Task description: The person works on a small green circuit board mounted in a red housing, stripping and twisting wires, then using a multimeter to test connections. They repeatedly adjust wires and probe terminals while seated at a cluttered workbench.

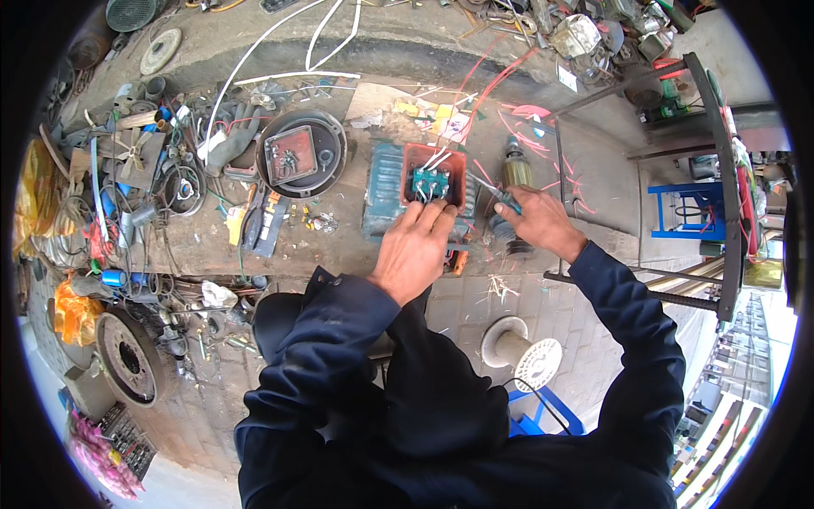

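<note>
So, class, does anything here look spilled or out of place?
Yes: pinkish-red scraps lie strewn beyond the right hand, and pale clippings litter the paved floor. They look untidy because they lie loose, not gathered up.

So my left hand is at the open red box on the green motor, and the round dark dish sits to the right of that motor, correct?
No: the round dark dish sits left of the green motor, as the head view shows. Your left hand is at the open red box.
</note>
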{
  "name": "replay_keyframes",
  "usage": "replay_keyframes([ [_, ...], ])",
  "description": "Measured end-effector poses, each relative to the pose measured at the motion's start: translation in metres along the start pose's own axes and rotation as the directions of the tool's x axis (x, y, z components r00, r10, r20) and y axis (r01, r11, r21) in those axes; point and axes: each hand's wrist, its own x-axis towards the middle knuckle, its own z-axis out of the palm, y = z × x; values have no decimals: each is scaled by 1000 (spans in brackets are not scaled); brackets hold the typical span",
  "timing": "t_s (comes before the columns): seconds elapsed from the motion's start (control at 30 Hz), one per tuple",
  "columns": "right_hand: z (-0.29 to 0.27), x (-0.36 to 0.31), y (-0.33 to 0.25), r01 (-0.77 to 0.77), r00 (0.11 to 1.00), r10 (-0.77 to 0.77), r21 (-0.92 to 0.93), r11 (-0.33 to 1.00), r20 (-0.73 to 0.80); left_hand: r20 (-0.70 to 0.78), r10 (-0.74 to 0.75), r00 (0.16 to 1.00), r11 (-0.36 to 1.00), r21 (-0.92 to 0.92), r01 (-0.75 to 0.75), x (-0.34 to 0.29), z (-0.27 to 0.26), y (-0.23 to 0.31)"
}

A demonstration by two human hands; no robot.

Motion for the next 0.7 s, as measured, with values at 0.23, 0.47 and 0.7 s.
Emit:
replay_keyframes([
  [0.23, -13, 33, 2, 272, 938, -323, -310, 911, -128, -37, 43, 998, 998, 48, -41, -2, 4, -3],
  [0.47, -12, 55, 10, 342, 907, -407, -371, 863, -110, 16, -3, 1000, 998, 55, 3, -1, 8, -3],
  [0.7, -11, 70, 8, 380, 829, -533, -527, 760, -171, 33, -27, 999, 988, 150, 22, 2, 13, 1],
])
